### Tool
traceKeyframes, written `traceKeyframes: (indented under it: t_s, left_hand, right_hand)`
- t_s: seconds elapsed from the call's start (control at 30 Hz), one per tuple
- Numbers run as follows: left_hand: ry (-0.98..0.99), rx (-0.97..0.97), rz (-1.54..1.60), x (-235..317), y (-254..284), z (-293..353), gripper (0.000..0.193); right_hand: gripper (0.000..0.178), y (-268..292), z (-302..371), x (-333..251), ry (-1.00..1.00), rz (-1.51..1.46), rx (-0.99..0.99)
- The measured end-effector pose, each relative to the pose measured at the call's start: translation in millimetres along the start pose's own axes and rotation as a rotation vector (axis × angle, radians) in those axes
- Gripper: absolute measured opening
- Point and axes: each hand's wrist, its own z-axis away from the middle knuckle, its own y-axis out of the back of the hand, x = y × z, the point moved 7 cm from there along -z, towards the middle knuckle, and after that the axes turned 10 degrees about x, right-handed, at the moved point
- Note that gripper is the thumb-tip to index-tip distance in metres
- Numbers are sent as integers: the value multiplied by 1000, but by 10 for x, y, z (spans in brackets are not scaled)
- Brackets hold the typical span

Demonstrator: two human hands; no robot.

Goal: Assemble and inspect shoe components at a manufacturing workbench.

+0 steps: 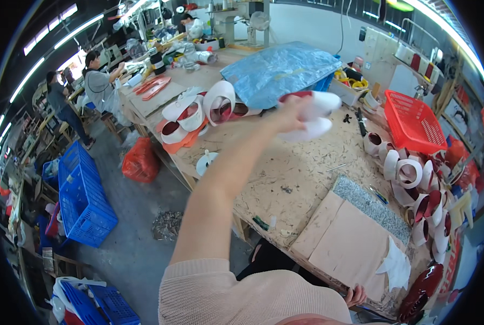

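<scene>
My left arm reaches far out over the worktable. My left hand is closed on white shoe uppers with dark red lining, smeared by motion. Left of that hand, more white shoe uppers stand in a group at the table's far left edge, some on an orange-red sheet. Down at the near right, my right hand is at the edge of a tan board, fingers curled together. What it grips, if anything, is hidden. Close to it lies a ragged white piece.
A blue plastic sheet covers things at the back. Along the right stand a red basket and a pile of white uppers. Blue crates and a red bag are on the floor. Other people are at the far left.
</scene>
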Motion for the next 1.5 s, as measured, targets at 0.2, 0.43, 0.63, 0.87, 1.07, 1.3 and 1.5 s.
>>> traceKeyframes:
  t_s: [0.2,0.43,0.63,0.87,1.07,1.3,1.5]
  left_hand:
    - [97,-193,-312,-546,177,-8,93]
    - [868,161,-1007,-2088,2126,1252,103]
    - [900,-115,-988,-2276,2300,1697,63]
    - [834,371,-781,-2128,2742,1240,49]
    - [222,716,-741,-858,2158,288,49]
    - [-131,476,-392,-244,500,-298,64]
    - [171,339,-502,-1582,537,-86,56]
  right_hand:
    - [15,-19,-105,-25,-41,1,6]
    - [13,-118,806,368,-39,97,76]
    - [4,13,-105,93,63,-39,-131]
    - [14,-85,519,228,14,93,133]
    - [21,-86,422,193,23,128,66]
    - [49,-32,-122,-30,20,44,-77]
    - [49,-56,-8,-49,-32,71,-11]
